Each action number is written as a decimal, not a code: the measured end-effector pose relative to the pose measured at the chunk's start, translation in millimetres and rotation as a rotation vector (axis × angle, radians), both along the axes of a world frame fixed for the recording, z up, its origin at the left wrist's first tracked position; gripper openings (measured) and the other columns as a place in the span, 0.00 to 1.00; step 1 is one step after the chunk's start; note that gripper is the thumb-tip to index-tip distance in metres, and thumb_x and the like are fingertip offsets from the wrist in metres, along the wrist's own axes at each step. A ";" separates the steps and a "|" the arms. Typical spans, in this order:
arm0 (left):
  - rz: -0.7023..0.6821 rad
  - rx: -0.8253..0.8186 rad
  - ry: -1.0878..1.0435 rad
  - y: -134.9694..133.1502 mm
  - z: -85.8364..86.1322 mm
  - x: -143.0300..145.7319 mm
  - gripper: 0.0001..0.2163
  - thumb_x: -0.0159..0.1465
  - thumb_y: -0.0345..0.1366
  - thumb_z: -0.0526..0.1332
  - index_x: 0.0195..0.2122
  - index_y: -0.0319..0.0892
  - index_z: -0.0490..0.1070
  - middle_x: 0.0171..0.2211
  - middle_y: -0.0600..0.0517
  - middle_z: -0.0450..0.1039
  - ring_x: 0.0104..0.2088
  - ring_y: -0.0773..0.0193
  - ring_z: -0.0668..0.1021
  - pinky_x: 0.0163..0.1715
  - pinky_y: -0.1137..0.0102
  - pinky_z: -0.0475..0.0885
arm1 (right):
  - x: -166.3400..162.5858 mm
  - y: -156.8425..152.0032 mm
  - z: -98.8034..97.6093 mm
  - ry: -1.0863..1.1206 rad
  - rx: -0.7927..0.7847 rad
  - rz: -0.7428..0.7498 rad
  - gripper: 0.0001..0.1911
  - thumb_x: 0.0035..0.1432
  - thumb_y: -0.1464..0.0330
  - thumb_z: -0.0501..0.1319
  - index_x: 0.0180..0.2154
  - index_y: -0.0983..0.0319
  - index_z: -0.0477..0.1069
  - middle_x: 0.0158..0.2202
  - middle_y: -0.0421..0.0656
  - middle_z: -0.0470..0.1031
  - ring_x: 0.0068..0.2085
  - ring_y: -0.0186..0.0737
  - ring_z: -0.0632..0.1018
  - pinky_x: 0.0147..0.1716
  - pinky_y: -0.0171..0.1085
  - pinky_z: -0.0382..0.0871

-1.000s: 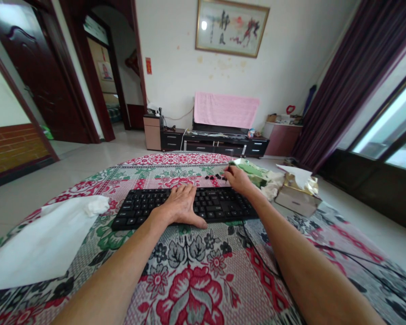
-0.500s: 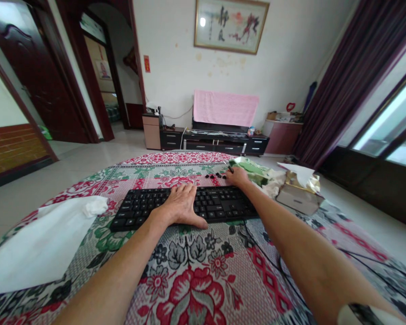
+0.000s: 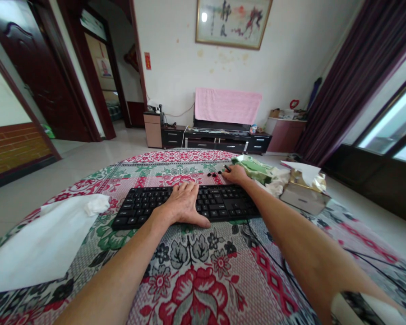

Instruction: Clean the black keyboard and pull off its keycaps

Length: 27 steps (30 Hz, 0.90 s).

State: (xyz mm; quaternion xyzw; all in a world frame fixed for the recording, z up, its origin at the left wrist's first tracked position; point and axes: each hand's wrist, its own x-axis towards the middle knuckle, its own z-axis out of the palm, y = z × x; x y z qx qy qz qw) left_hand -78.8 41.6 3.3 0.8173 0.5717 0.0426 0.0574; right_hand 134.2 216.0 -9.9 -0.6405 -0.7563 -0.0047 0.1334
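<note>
My right hand [image 3: 235, 175], pinching a dark object [image 3: 227, 168], edged toward 9 o'clock, so work centres on the black pieces [image 3: 214, 175]; left hand [image 3: 182, 205] lies unclenched on the keyboard [image 3: 144, 205].

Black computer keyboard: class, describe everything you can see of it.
The black computer keyboard is long and rectangular, apparently plastic, with rows of dark keys, some bearing white markings. It lies on the flowered tablecloth, its long side running across the view. The left hand rests spread over its middle, hiding some keys, its thumb by the near edge. The right forearm passes across its right end; contact there cannot be told. A thin black cable shows at its near edge.
</note>
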 end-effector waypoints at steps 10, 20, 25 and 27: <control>-0.004 0.012 0.005 -0.3 -0.3 0.4 0.61 0.34 0.70 0.54 0.64 0.33 0.44 0.65 0.36 0.42 0.63 0.39 0.49 0.60 0.50 0.46 | 4.3 -1.4 1.2 0.038 0.019 0.040 0.18 0.51 0.57 0.56 0.36 0.61 0.77 0.31 0.45 0.78 0.34 0.41 0.76 0.32 0.32 0.65; 0.002 -0.002 0.008 -1.3 0.9 1.1 0.60 0.35 0.69 0.55 0.64 0.33 0.42 0.65 0.36 0.41 0.63 0.39 0.48 0.60 0.51 0.46 | -8.4 -11.3 14.3 0.053 0.103 -0.022 0.17 0.57 0.62 0.51 0.41 0.57 0.75 0.41 0.46 0.77 0.41 0.44 0.76 0.38 0.36 0.67; 0.001 0.001 -0.006 -2.6 2.7 1.0 0.59 0.35 0.68 0.56 0.64 0.35 0.42 0.65 0.38 0.43 0.63 0.39 0.48 0.60 0.51 0.45 | -23.5 -8.9 19.4 -0.023 0.061 0.006 0.16 0.54 0.63 0.56 0.44 0.54 0.74 0.41 0.45 0.77 0.42 0.45 0.76 0.39 0.38 0.67; -0.008 0.006 -0.014 -2.7 3.0 0.7 0.59 0.35 0.68 0.56 0.64 0.36 0.43 0.65 0.37 0.45 0.62 0.39 0.50 0.60 0.50 0.46 | -25.9 -5.7 19.1 -0.050 0.049 0.016 0.16 0.52 0.61 0.57 0.44 0.54 0.74 0.41 0.45 0.77 0.42 0.45 0.76 0.39 0.38 0.68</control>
